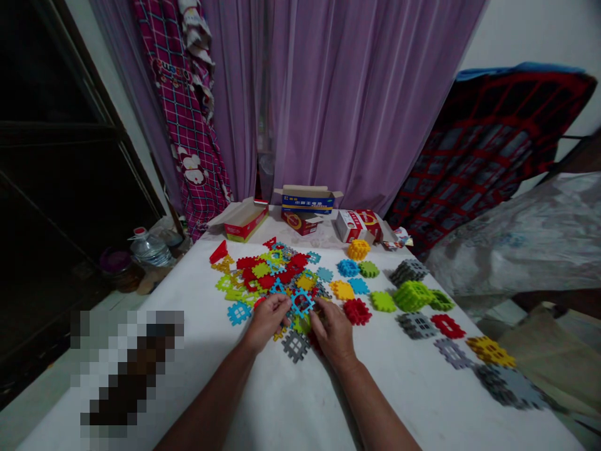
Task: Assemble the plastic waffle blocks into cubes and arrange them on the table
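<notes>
A blue toothed building piece with a large round opening (pixel 302 302) is between my two hands, just above the front of a mixed heap. My left hand (pixel 269 321) has its fingers curled in a pinch at the piece's left edge. At its right edge, the bent fingers and thumb of my right hand (pixel 334 328) close on it. In front of my hands lies a grey window-shaped piece (pixel 295 346). Left of my left hand is a blue window piece (pixel 239 312). The heap of red, green, yellow and blue pieces (pixel 261 270) spreads behind them.
Right of the heap stand sorted stacks, including red (pixel 357 311), green (pixel 413 295), grey (pixel 416 325) and yellow (pixel 491 351) pieces. Open cardboard boxes (pixel 307 202) line the back of the white-covered table (pixel 197 351). A pixelated patch covers the left side.
</notes>
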A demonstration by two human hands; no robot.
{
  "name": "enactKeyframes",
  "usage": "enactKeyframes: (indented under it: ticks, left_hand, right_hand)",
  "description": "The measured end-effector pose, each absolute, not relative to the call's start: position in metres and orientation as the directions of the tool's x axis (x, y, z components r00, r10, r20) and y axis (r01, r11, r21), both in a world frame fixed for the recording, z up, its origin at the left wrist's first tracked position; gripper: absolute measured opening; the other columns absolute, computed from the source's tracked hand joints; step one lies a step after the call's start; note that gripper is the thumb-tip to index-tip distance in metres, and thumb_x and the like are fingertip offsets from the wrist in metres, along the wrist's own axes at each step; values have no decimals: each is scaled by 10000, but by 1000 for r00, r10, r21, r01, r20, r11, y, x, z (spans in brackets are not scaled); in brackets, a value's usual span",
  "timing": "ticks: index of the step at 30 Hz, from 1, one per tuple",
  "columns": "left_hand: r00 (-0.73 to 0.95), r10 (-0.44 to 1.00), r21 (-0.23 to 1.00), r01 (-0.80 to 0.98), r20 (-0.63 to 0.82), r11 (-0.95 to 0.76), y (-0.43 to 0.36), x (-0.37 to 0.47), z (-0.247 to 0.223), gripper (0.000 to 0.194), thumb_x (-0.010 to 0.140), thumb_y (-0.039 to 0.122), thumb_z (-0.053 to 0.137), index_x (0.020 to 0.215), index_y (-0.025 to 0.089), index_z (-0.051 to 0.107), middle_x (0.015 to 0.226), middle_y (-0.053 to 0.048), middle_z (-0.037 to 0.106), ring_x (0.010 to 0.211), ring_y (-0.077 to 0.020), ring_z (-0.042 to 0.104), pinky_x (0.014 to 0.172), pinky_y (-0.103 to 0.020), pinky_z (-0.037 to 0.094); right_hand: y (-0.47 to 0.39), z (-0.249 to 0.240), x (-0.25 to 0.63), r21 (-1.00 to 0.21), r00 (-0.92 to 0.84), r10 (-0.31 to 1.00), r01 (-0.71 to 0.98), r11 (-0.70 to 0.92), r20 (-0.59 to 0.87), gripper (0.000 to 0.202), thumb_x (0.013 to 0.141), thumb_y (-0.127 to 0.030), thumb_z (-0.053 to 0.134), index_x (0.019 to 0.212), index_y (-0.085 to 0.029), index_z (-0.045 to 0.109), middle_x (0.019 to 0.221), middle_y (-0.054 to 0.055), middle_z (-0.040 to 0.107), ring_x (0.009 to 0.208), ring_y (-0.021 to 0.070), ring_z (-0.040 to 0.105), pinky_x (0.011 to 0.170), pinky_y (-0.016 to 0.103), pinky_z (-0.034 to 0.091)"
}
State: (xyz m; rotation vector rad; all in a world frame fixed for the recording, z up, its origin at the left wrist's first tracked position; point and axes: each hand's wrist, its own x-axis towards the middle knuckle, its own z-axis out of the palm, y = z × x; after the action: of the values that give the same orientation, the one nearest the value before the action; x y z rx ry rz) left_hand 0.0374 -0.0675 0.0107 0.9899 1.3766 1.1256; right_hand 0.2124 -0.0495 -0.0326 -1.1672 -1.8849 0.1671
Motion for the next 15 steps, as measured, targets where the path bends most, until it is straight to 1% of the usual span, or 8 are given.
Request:
enactKeyframes:
  ticks: [5,10,15]
  left_hand:
    - [-122,970,977,-42,-212,208,-67,36,8,472,626,604,684,786,171,582,554,53,558,416,-64,490,341,-164,259]
    - [-154,965,977,-64,-210,203,-66,37,9,482,602,604,691,775,168,580,597,45,573,425,-57,480,342,-166,259]
    - [-138,966,976,-67,-217,209,-67,39,11,481,593,600,698,773,169,582,580,51,560,419,-56,465,349,-170,253]
  right_hand:
    - [-56,-26,208,-547,-125,776,640,540,619,323,890,-339,513,1151,-183,623,949,78,713,847,190,659,763,309,524]
    - [-62,-25,201,-541,-105,780,663,517,616,272,812,-377,601,1000,-183,635,876,64,704,760,181,637,700,291,509]
    - [-61,-27,200,-548,-92,805,687,477,586,262,809,-375,603,986,-183,632,854,49,700,723,167,630,672,272,490]
